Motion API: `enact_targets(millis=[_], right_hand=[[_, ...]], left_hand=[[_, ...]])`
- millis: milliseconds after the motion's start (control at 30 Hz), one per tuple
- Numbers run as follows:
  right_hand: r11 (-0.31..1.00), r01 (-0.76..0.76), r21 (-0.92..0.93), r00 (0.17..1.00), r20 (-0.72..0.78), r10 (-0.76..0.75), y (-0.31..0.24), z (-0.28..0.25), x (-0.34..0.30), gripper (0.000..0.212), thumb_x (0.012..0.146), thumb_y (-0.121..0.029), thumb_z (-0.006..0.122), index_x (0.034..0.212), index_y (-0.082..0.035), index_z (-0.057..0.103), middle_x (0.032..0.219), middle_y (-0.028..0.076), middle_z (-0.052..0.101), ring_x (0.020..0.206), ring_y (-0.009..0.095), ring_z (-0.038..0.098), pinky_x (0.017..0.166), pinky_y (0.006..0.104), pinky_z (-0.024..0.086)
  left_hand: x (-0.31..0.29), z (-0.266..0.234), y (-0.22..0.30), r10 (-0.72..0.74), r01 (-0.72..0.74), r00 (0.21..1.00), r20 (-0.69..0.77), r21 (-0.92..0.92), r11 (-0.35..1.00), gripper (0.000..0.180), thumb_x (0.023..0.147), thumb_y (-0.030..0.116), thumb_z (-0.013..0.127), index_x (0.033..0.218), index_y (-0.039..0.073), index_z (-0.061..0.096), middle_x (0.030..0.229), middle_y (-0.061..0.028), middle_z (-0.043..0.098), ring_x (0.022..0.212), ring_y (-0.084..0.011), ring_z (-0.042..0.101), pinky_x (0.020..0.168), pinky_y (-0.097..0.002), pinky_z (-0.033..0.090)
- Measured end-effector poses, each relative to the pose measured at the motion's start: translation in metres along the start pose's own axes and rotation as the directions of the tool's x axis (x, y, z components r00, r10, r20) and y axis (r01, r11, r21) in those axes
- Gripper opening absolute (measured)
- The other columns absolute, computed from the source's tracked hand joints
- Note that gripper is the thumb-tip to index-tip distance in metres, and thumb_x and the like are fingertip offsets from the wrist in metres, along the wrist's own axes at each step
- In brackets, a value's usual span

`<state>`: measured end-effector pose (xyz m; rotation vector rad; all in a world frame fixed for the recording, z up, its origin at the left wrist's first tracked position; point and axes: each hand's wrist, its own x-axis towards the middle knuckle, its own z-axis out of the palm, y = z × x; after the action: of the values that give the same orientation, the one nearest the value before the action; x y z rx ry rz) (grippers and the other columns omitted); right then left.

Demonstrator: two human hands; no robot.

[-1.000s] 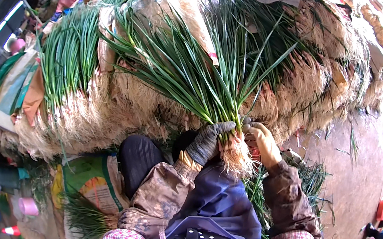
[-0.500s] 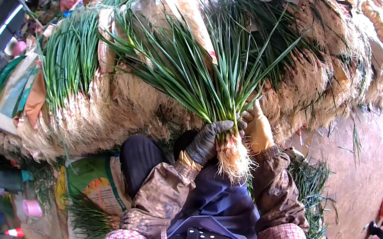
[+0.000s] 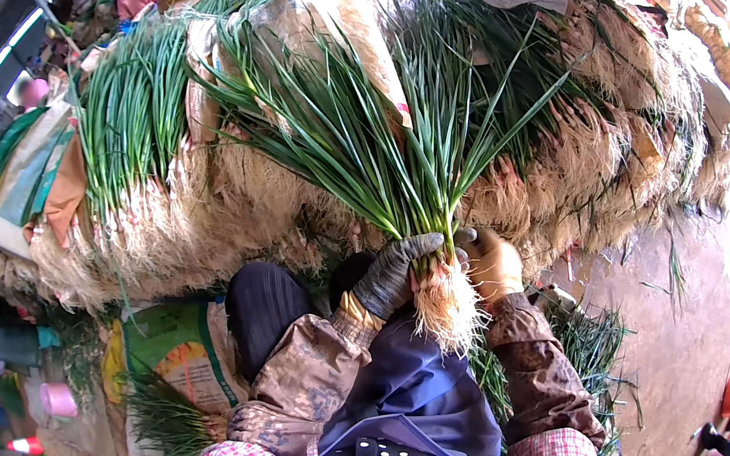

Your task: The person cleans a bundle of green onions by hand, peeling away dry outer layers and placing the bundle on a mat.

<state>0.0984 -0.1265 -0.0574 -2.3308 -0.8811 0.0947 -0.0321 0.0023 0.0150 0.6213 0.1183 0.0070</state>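
Observation:
A fanned bunch of spring onions stands over my lap, its long green leaves pointing away from me and its pale roots hanging toward me. My left hand, in a dark grey glove, is closed around the stems just above the roots. My right hand, in a yellowish glove, is at the right side of the same stems with its fingers curled in. What those fingertips pinch, if anything, is too small to make out. Brown stained sleeve covers are on both forearms.
Ahead lies a long heap of spring onions, roots toward me, with a pale sack over part of it. Loose green leaves lie on the floor at right. A printed sack is at my left. Other people work farther off.
My right hand has drawn down and its fingers have curled in beside the stems; a thin leaf or stalk near its fingertips no longer shows. The left hand keeps its hold.

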Motion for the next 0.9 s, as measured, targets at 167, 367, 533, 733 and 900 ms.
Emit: enact_targets(millis=[167, 367, 533, 733, 900], right_hand=[[0.935, -0.203, -0.291, 0.972, -0.172, 0.158, 0.019, -0.055, 0.074, 0.024, 0.083, -0.028, 0.054, 0.097, -0.009, 0.058, 0.073, 0.013, 0.063, 0.069, 0.03, 0.061, 0.059, 0.0379, 0.047], [0.898, -0.241, 0.369, 0.969, 0.038, 0.245, 0.013, -0.059, 0.058, 0.01, 0.081, -0.011, 0.062, 0.083, -0.001, 0.062, 0.067, 0.002, 0.06, 0.06, 0.008, 0.053, 0.052, 0.0223, 0.043], [0.745, -0.231, 0.626, 0.964, 0.253, 0.087, -0.013, -0.046, 0.013, 0.009, 0.084, -0.009, 0.058, 0.087, -0.001, 0.06, 0.073, 0.0, 0.06, 0.061, 0.005, 0.051, 0.053, 0.019, 0.042], [0.668, -0.297, 0.682, 0.949, 0.286, 0.13, -0.017, -0.048, -0.007, 0.015, 0.084, -0.013, 0.059, 0.091, 0.0, 0.06, 0.073, 0.003, 0.061, 0.062, 0.008, 0.05, 0.057, 0.0227, 0.042], [0.66, -0.162, 0.734, 0.971, 0.237, -0.026, -0.031, -0.036, -0.03, 0.016, 0.084, -0.016, 0.059, 0.084, -0.001, 0.06, 0.063, -0.003, 0.055, 0.055, 0.002, 0.045, 0.048, 0.0185, 0.037]], left_hand=[[0.003, 0.005, -0.004, 0.069, -0.072, 0.995, -0.067, -0.04, 0.997, 0.047, 0.075, 0.017, 0.058, 0.115, -0.003, 0.043, 0.094, -0.0147, 0.058, 0.085, -0.0263, 0.058, 0.078, -0.0401, 0.048], [0.006, -0.004, -0.003, 0.115, -0.115, 0.993, 0.007, -0.011, 0.993, 0.048, 0.075, 0.014, 0.058, 0.117, -0.003, 0.042, 0.096, -0.015, 0.058, 0.086, -0.0267, 0.058, 0.079, -0.04, 0.047], [0.006, 0.0, -0.003, 0.082, -0.083, 0.996, -0.019, -0.068, 0.994, 0.042, 0.077, 0.008, 0.055, 0.114, -0.006, 0.043, 0.105, -0.0175, 0.056, 0.095, -0.0267, 0.056, 0.089, -0.0351, 0.043], [0.011, -0.01, -0.011, 0.092, -0.094, 0.995, -0.039, -0.062, 0.994, 0.036, 0.077, 0.007, 0.056, 0.11, -0.007, 0.05, 0.105, -0.016, 0.057, 0.097, -0.0239, 0.056, 0.089, -0.0312, 0.042], [0.009, -0.015, -0.01, 0.01, -0.01, 1.0, -0.028, -0.014, 1.0, 0.037, 0.077, 0.007, 0.056, 0.11, -0.008, 0.05, 0.106, -0.0161, 0.057, 0.097, -0.0235, 0.056, 0.088, -0.0311, 0.043]])
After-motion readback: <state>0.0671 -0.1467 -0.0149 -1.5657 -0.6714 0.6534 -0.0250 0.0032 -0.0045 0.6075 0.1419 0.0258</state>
